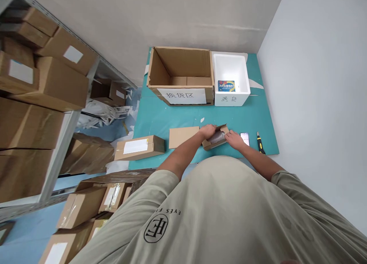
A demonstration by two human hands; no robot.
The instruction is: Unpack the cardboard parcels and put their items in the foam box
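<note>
A small cardboard box [210, 145] stands open on the green table in front of me. Inside it lies a greyish item [217, 137] that looks wrapped in plastic; its kind cannot be made out. At the box's left far edge, by a raised flap, my left hand [207, 131] is closed with its fingers curled. My right hand [233, 139] has its fingers bent over the right end of the box, close to the wrapped item. A flat, plain cardboard box [183, 137] lies just left of my left hand, partly behind the forearm.
A phone [244, 138] and a utility knife [260, 143] lie to the right. A large open carton [181, 96] and a white foam box [232, 100] holding a blue packet [226, 86] stand behind. A labelled carton [139, 147] sits left, near shelves [67, 128] of boxes.
</note>
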